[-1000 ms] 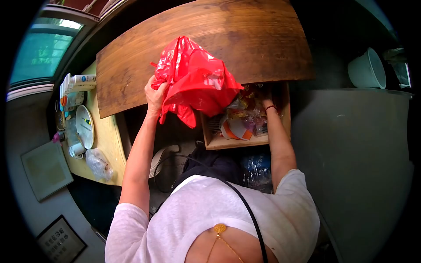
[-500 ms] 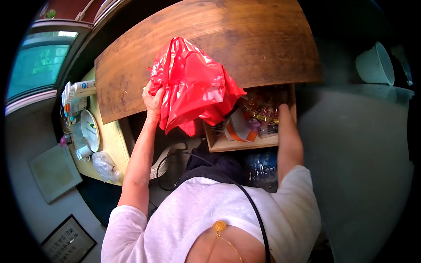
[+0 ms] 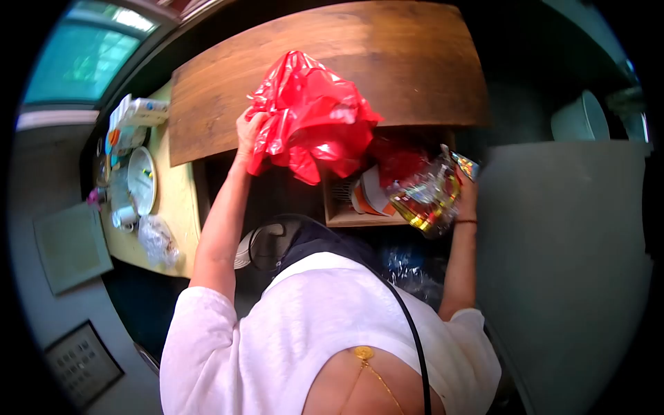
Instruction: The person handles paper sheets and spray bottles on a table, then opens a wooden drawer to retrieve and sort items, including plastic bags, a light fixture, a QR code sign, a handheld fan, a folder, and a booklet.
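My left hand (image 3: 250,133) is closed on a crumpled red plastic bag (image 3: 311,114), held up in front of the wooden desk top. My right hand (image 3: 467,190) grips a shiny clear plastic package (image 3: 430,196) with gold and red parts, raised over the right side of the open drawer (image 3: 360,220). Part of the fingers on that hand is hidden behind the package. Inside the drawer lie a white and orange item (image 3: 373,192) and some dark red wrapping (image 3: 400,160), partly covered by the bag and the package.
The wooden desk (image 3: 415,55) spans the top. On a pale side table (image 3: 181,228) at left are a white dish (image 3: 142,181), a cup (image 3: 124,216), a clear plastic bag (image 3: 159,238) and bottles. A grey surface (image 3: 567,277) fills the right. A black cable crosses my shirt.
My right hand has come up out of the drawer with the shiny package. The red bag stays in my left hand. The camera view has shifted slightly.
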Available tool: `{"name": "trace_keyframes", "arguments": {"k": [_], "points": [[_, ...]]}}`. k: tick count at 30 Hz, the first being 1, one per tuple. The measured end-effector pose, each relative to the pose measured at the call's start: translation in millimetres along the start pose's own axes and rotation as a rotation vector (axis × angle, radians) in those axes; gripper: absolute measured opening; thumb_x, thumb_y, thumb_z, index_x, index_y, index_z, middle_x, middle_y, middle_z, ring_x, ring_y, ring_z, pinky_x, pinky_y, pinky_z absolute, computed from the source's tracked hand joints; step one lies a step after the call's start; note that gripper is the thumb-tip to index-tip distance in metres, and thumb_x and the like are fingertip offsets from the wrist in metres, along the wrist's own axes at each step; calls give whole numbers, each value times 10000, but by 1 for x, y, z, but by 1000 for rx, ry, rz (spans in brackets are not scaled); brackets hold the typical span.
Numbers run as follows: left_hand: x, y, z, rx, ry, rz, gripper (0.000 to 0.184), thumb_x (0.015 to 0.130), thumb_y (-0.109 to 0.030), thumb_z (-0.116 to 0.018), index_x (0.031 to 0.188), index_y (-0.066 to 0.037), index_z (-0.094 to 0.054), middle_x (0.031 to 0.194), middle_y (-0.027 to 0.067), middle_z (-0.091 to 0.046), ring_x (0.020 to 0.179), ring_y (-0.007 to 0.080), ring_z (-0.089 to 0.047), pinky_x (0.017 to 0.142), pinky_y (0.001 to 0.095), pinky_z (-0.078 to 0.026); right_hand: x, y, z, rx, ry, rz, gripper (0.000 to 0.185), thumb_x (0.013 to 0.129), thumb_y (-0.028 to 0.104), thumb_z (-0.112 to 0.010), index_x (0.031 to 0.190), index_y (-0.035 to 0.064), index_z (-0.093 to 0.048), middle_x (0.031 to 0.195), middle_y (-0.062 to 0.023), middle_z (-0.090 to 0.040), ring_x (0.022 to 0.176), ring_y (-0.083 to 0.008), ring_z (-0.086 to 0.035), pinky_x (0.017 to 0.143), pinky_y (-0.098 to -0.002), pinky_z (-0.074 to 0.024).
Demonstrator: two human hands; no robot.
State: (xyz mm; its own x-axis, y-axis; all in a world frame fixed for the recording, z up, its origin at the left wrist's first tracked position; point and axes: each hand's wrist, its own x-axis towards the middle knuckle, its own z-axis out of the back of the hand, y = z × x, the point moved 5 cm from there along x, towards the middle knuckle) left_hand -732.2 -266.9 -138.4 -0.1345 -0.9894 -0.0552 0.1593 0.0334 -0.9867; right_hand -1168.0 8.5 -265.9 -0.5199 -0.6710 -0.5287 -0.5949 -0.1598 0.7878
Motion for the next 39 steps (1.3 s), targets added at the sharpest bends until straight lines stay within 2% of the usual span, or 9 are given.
{"name": "trace_keyframes", "arguments": {"k": [5,7,9,15,18,22,29,32,39], "points": [[-57,-17,37,-433,-64,179,129,780,-61,-530,847,22,-603,768,79,-628,653,137,-615,591,260,-511,-67,58,-75,165,247,-144,230,871,175,-490,1003,10,-582,906,-60,-612,779,-144,-597,674,-256,-497],[-85,-21,55,-624,-111,226,131,784,-88,-555,849,14,-605,772,78,-635,668,143,-623,583,260,-512,-74,67,-74,-269,281,149,232,875,140,-460,1017,-10,-565,918,-92,-608,784,-174,-603,680,-288,-511],[-110,-17,81,-704,-223,207,136,776,-119,-587,834,2,-605,757,74,-638,664,146,-626,573,262,-508,-74,68,-81,-107,356,81,216,854,77,-461,1010,-38,-558,927,-119,-606,774,-188,-607,670,-309,-516],[-159,57,177,-131,-235,-136,251,865,-130,-427,1052,7,-524,913,100,-612,832,201,-613,753,345,-505,-116,102,-147,-266,615,180,210,846,57,-466,1002,-52,-554,932,-126,-606,767,-186,-609,670,-311,-516],[-182,-36,66,-1007,-119,-104,324,876,-155,-406,1149,16,-447,1051,151,-566,899,261,-594,819,387,-492,-46,102,-141,-82,879,5,209,839,36,-483,1007,-67,-552,946,-124,-606,764,-186,-608,684,-306,-509],[-195,-4,80,62,-398,-289,326,886,-163,-405,1147,28,-451,1056,142,-563,936,246,-579,839,378,-482,13,111,-186,30,952,151,221,838,75,-546,1027,-38,-563,954,-82,-610,822,-149,-590,737,-274,-476],[-225,-72,4,-855,-665,-245,165,818,-145,-503,801,-16,-603,799,37,-613,682,112,-586,605,265,-478,-42,173,-305,42,1186,278,215,765,-30,-604,976,-15,-570,931,-53,-610,820,-125,-580,740,-254,-472],[-238,-61,37,-368,-1078,-19,245,712,-212,-607,843,-4,-604,749,86,-622,623,167,-605,589,299,-500,-70,197,-364,31,1272,230,194,764,-39,-597,955,-13,-574,918,-46,-611,809,-118,-574,736,-241,-467],[-207,-21,146,-100,-1185,137,207,670,-196,-628,761,-11,-613,684,84,-608,575,159,-580,542,292,-465,-51,92,-532,-195,1082,144,249,751,3,-623,995,-19,-581,914,-48,-615,770,-130,-584,691,-249,-469]]}}
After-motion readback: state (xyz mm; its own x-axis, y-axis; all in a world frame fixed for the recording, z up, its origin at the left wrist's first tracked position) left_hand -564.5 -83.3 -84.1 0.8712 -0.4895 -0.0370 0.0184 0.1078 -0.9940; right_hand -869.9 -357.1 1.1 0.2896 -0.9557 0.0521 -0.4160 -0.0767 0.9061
